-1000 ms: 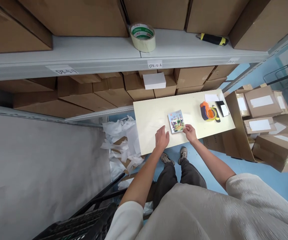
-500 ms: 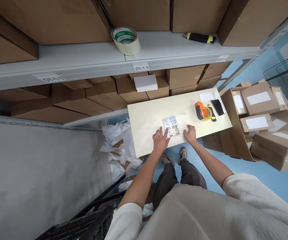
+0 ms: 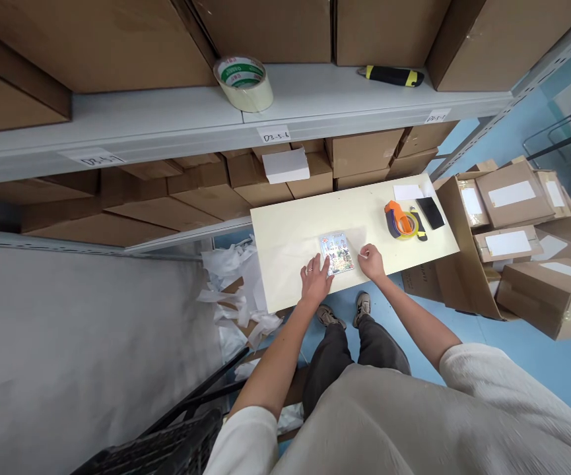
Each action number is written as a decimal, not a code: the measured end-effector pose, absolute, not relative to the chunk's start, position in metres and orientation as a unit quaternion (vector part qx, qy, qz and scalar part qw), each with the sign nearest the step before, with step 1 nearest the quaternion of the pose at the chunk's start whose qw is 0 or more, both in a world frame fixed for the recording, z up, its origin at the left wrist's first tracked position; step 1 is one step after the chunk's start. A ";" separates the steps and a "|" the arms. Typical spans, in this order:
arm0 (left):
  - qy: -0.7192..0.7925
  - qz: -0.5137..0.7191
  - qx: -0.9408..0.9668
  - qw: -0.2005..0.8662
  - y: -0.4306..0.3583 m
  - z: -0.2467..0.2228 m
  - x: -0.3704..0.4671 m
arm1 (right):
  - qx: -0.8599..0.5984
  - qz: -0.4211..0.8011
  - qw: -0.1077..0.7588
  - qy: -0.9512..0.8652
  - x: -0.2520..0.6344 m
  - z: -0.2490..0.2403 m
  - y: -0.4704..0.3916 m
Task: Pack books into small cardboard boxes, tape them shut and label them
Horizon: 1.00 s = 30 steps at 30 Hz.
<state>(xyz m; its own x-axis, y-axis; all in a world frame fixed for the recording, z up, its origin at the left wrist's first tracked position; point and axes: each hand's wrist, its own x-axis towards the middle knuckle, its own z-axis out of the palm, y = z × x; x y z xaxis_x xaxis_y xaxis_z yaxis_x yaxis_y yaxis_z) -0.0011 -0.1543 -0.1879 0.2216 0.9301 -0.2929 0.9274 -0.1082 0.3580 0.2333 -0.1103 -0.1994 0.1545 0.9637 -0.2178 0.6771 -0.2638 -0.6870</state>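
A small, brightly illustrated booklet (image 3: pixel 339 254) lies flat on a thin, translucent white sheet (image 3: pixel 357 237), both on a cream-coloured board (image 3: pixel 280 227). My left hand (image 3: pixel 316 282) has its fingers spread, with the fingertips on the booklet's lower left edge and the sheet beside it. To the right of the booklet, my right hand (image 3: pixel 373 265) is closed in a pinch on the right edge of the sheet, which lifts a little there. The sheet's left part is hard to tell from the board.
On the board's right end are an orange tape dispenser (image 3: pixel 398 218), a utility knife (image 3: pixel 419 224), a black flat object (image 3: pixel 431 212) and white paper (image 3: pixel 408 192). Cartons (image 3: pixel 507 198) stand at the right. Above is a shelf (image 3: pixel 166 112) with a tape roll (image 3: pixel 248 95) and another knife (image 3: pixel 394 76). Crumpled paper (image 3: pixel 235 264) lies left.
My right hand has moved slightly left and closed on the sheet's edge, raising it a little. My left hand stays on the booklet's lower left edge.
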 end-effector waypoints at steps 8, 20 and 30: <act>0.622 0.027 0.736 0.266 -0.154 -0.190 -0.006 | -0.547 0.338 0.155 -0.750 0.184 -0.189 -0.121; 0.589 0.091 0.746 0.296 -0.149 -0.180 0.005 | -0.580 0.411 0.257 -0.654 0.191 -0.203 -0.123; 0.615 0.140 0.695 0.345 -0.142 -0.180 0.010 | -0.709 0.423 0.334 -0.454 0.184 -0.207 -0.101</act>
